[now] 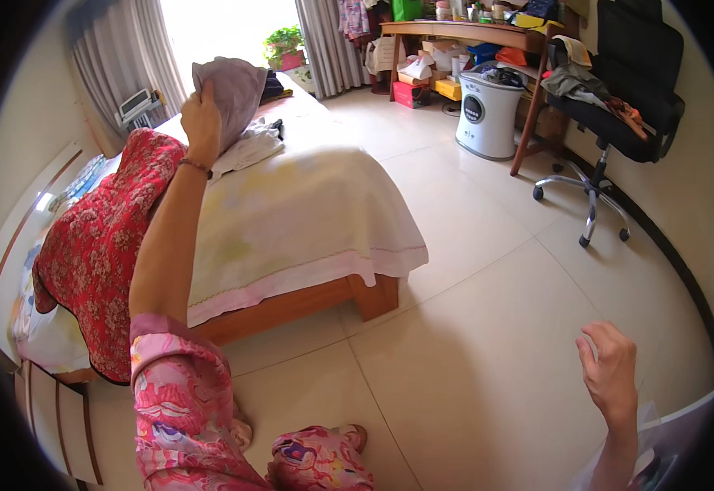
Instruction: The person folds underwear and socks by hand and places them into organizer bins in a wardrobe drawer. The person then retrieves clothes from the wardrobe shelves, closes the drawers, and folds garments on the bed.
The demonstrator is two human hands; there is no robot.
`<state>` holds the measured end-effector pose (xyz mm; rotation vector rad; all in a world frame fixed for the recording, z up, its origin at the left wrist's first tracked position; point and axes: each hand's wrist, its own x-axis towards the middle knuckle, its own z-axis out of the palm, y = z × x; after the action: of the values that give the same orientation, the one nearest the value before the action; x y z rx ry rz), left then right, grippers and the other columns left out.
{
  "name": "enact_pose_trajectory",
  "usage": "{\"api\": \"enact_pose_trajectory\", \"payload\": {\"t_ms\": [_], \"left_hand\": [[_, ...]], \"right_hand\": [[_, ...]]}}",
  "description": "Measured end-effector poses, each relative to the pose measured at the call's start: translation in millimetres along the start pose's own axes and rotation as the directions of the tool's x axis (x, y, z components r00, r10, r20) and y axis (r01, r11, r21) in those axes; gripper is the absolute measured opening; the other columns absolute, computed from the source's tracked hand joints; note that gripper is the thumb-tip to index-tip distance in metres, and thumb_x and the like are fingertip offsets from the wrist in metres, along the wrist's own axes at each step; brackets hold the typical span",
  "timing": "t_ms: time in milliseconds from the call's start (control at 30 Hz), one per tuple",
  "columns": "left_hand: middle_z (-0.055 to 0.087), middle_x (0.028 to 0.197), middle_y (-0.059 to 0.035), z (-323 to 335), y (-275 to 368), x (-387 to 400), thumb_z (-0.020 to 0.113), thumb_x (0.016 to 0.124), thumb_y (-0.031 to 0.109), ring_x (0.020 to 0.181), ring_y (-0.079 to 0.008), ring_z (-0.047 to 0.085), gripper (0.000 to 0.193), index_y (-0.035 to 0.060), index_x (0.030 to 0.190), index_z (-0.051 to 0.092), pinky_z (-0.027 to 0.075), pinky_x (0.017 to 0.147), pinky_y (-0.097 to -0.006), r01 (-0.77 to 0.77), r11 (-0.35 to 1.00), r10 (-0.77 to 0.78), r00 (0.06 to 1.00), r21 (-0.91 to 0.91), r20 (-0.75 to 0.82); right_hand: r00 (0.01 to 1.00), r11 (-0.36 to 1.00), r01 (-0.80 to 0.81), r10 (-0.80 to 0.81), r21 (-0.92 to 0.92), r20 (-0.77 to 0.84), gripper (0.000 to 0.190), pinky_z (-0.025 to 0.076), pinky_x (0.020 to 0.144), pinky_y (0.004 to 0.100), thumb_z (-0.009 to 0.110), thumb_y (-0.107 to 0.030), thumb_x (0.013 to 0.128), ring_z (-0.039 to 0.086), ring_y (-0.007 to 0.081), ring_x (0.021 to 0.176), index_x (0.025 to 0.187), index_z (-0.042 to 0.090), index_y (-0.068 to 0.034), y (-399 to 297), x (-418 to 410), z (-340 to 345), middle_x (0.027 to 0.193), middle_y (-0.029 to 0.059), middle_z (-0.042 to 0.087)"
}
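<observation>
My left hand (201, 123) grips a mauve-grey cloth (234, 95) by its edge and holds it up over the bed. Below the cloth, a crumpled whitish garment (251, 147) lies on the pale bedspread (283, 215). Dark folded clothes (276, 87) rest farther back on the bed. A red floral quilt (99, 251) is heaped at the bed's left side, beside my left forearm. My right hand (608, 368) is low at the right with its fingers loosely curled and nothing in it; its forearm is beside the rim of a pale, translucent container (676, 417).
The wooden bed frame's corner (378, 297) stands on the tiled floor. A black office chair (621, 104) with clothes on its seat is at the upper right. Next to it are a white bin (489, 116) holding dark items and a wooden desk (467, 30) with boxes beneath.
</observation>
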<state>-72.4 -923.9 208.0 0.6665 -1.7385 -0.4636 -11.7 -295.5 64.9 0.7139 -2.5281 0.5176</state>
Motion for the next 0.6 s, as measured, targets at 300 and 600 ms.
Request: {"api": "enact_pose_trajectory", "payload": {"t_ms": [300,600], "left_hand": [[0.063,0.108,-0.01,5,172,-173,0.057,0.092,0.031,0.094,-0.0179,0.062,0.039,-0.0021,0.113,0.056,0.051,0.083,-0.0306,0.694,0.451,0.189,0.54,-0.561,0.82],[0.063,0.102,-0.0093,44,290,-422,0.055,0.092,0.033,0.089,-0.018,0.063,0.036,0.0005,0.107,0.057,0.052,0.083,-0.0337,0.916,0.336,0.46,-0.365,0.222,0.81]], "right_hand": [[0.971,0.913,-0.106,0.18,0.394,-0.157,0.022,0.049,0.072,0.0356,0.068,-0.009,0.079,0.062,0.0337,0.082,0.097,0.062,0.001,-2,-17,-8,0.093,0.0171,0.064],[0.898,-0.244,-0.26,0.296,0.934,0.327,0.099,0.03,0.107,0.0383,0.041,-0.078,0.075,0.037,0.0257,0.128,0.139,0.032,-0.003,82,-47,14,0.141,0.0133,0.038]]}}
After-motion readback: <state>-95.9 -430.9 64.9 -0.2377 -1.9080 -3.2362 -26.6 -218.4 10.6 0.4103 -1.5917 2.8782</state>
